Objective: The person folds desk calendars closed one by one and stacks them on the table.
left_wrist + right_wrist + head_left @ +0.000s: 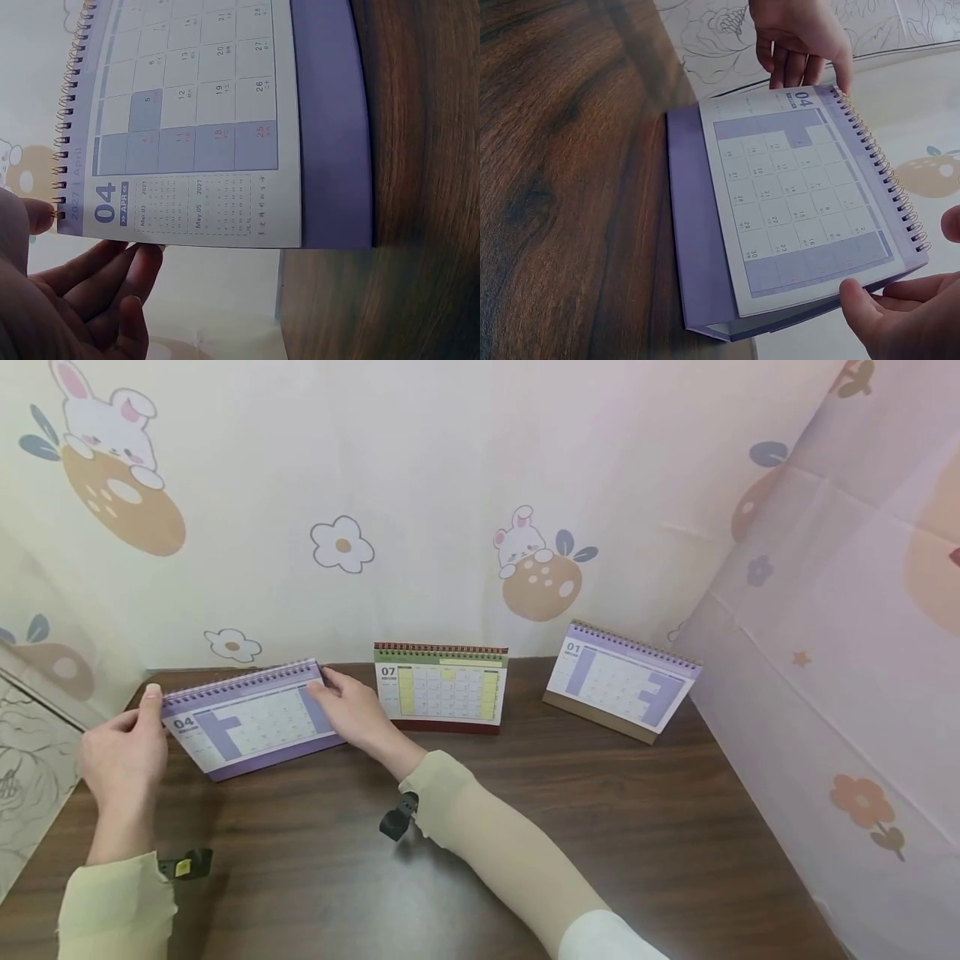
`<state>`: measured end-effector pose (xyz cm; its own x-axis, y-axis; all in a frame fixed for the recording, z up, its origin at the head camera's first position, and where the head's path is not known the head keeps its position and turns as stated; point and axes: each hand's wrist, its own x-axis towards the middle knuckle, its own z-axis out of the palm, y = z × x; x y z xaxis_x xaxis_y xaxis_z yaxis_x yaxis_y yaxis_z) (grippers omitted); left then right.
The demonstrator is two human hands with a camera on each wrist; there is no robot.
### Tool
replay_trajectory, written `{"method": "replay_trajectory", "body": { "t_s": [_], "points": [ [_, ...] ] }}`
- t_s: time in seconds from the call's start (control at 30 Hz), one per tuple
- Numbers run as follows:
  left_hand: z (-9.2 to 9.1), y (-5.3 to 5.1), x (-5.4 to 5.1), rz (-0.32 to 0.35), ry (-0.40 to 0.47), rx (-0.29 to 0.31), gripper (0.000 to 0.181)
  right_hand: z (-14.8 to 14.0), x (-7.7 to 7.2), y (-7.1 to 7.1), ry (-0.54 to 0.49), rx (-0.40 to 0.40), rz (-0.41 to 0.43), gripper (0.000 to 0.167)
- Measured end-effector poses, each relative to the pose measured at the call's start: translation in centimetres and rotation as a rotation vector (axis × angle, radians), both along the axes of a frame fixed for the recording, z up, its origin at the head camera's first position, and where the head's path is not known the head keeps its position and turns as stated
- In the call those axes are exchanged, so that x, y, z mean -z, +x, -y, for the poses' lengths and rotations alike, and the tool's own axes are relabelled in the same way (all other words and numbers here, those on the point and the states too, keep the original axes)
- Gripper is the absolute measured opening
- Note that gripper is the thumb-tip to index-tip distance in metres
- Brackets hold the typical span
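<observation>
A purple spiral-bound desk calendar [262, 727] showing 04 stands on the table at the left, tilted back on its base. My left hand [123, 760] holds its left edge; the left wrist view shows the thumb by the wire coil [66, 154] and the fingers [142, 270] partly behind the side. Its right edge is pinched by my right hand [356, 710], the thumb [859, 304] in front and the other fingers going behind. In the right wrist view the calendar's purple base strip [694, 225] rests on the wood.
A green-and-yellow calendar [450, 689] showing 07 stands just right of my right hand. Farther right, another purple calendar [622, 681] showing 01 is angled on a brown base. Behind the dark wooden table [337, 860] hangs a patterned cloth [435, 485]; another side cloth [825, 652] borders the right.
</observation>
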<state>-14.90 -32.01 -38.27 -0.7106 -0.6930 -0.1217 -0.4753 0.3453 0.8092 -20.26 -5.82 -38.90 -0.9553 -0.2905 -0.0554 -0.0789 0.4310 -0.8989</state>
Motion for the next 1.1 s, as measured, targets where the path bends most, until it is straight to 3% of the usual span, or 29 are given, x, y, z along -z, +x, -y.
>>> {"method": "replay_trajectory", "body": {
  "t_s": [0.3, 0.6, 0.87, 1.0, 1.1],
  "points": [
    [-0.21, -0.23, -0.25, -0.055, 0.008, -0.058, 0.077, -0.04, -0.07, -0.1, 0.009, -0.003, -0.012, 0.057],
    [-0.35, -0.2, -0.46, -0.081, -0.014, -0.053, 0.075, -0.02, -0.02, -0.06, -0.004, 0.013, 0.012, 0.056],
    [-0.52, -0.25, -0.41, -0.083, 0.092, -0.095, 0.068, 0.11, -0.12, 0.0, -0.07, 0.008, 0.02, 0.056],
    [-0.57, -0.41, -0.31, -0.127, 0.165, -0.106, 0.063, 0.14, -0.19, 0.0, -0.087, 0.002, 0.02, 0.057],
    [-0.67, -0.56, -0.27, -0.19, 0.269, -0.127, 0.054, 0.14, -0.22, -0.01, -0.095, -0.009, 0.017, 0.058]
  ]
}}
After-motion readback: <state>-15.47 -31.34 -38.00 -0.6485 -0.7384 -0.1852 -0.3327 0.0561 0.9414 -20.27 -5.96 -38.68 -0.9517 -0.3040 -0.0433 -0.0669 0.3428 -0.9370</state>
